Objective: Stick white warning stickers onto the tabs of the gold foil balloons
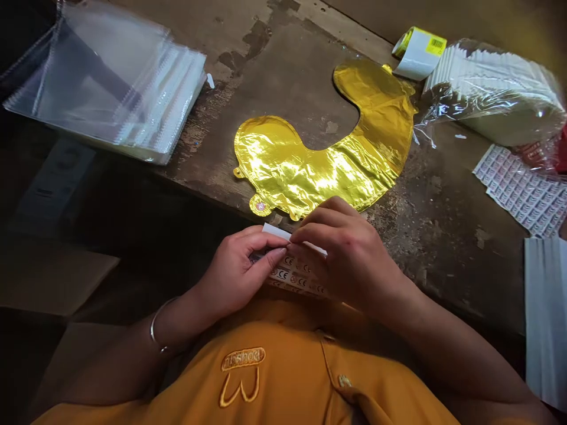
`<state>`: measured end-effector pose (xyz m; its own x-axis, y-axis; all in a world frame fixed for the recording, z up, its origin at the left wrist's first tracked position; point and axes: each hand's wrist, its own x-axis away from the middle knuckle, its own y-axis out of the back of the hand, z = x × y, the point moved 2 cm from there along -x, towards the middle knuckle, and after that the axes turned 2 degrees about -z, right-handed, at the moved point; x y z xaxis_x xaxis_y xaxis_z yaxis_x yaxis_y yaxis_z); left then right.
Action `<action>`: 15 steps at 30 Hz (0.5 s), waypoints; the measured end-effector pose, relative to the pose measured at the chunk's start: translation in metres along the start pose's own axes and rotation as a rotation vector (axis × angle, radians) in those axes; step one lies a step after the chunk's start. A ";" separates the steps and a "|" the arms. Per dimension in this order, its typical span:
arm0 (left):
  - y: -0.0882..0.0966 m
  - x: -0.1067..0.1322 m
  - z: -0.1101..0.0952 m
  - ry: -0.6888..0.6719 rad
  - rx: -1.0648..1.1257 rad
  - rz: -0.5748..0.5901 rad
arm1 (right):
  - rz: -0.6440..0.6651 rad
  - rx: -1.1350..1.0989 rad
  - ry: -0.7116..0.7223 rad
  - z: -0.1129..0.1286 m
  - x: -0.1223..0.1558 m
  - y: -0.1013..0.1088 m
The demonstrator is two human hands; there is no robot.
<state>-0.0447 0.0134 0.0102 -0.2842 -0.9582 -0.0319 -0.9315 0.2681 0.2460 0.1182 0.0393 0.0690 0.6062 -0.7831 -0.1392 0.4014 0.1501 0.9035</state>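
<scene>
Close to my body, both hands are on a sheet of small printed stickers marked CE. My left hand pinches the sheet's upper edge between thumb and index finger. My right hand is closed at the same edge, its fingertips meeting the left ones; whether a single sticker is between them I cannot make out. A white strip shows along the top of the sheet. Just beyond my hands lies a flat gold foil balloon, curved like a hook, with a small round sticker on its lower left tab.
Clear plastic sleeves are stacked at the table's left edge. At the right are a bag of white sticks, a yellow-and-white label roll, more sticker sheets and long pale strips. The worn table ends in front of me.
</scene>
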 end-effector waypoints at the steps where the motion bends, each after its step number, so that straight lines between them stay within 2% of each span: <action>1: 0.000 0.000 0.000 -0.017 -0.017 -0.006 | 0.007 0.004 -0.001 0.001 0.000 0.000; 6: 0.001 0.000 0.003 -0.108 -0.092 -0.032 | 0.024 0.037 -0.028 0.001 0.000 0.001; 10: 0.000 0.000 0.004 -0.104 -0.120 -0.024 | 0.107 0.020 -0.023 0.000 -0.002 0.000; 15: 0.001 0.002 0.003 -0.122 -0.106 -0.041 | 0.121 0.036 -0.001 0.001 -0.003 0.000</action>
<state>-0.0472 0.0125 0.0071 -0.2781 -0.9471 -0.1603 -0.9154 0.2108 0.3428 0.1156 0.0416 0.0695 0.6479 -0.7612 -0.0278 0.3007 0.2221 0.9275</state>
